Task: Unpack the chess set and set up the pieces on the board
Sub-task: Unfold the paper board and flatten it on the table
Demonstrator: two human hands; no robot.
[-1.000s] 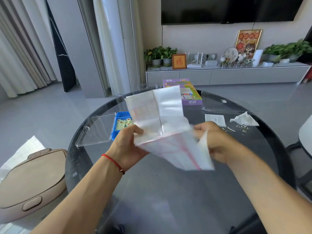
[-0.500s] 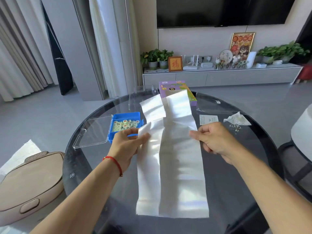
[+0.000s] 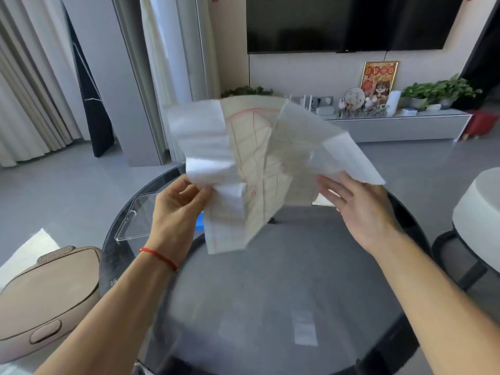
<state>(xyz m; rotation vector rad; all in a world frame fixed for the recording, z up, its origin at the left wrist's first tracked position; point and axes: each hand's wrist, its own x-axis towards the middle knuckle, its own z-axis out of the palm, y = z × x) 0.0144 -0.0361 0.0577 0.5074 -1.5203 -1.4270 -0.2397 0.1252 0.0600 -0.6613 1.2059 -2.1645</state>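
Above the table (image 3: pixel 270 293) — left hand (image 3: pixel 173 212) pinches paper board (image 3: pixel 257 163); right hand (image 3: pixel 359 209) released beside.

A dark television (image 3: pixel 349 23) hangs above a low grey cabinet (image 3: pixel 400 125); pale curtains (image 3: pixel 29 98) flank the grey tiled floor (image 3: pixel 67 190).

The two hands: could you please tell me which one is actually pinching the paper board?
The left hand pinches the paper board at its edge; the right hand is open with fingers straight.
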